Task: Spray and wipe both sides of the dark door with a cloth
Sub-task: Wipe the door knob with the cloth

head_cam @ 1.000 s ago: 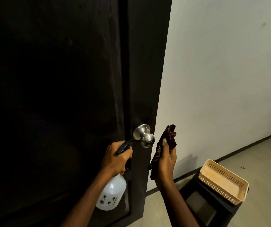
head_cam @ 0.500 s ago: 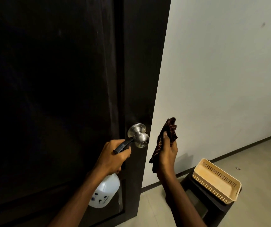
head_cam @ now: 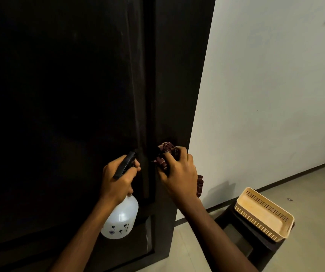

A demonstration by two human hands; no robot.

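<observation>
**Cloth pressed to the door near its edge**

The fingers (head_cam: 170, 160) of the right hand (head_cam: 180, 173) are curled round a dark red patterned cloth (head_cam: 165, 149). They bunch it against the dark door (head_cam: 79, 95) close to its right edge, and whatever lies under the cloth is hidden. The left hand (head_cam: 116, 179) is wrapped round the black trigger head of a spray bottle (head_cam: 122, 218). The bottle's white body hangs below the fist, just in front of the door's lower panel.

This looks like the wiping step on the near face, worked at the edge strip. The next move probably calls for firm rubbing strokes with the cloth spread flatter and the bottle kept clear of it. Whether the far side is done cannot be told.

To the right, a cream basket (head_cam: 263, 213) sits on a dark stool (head_cam: 256, 244) on the floor by the white wall (head_cam: 275, 95).
</observation>
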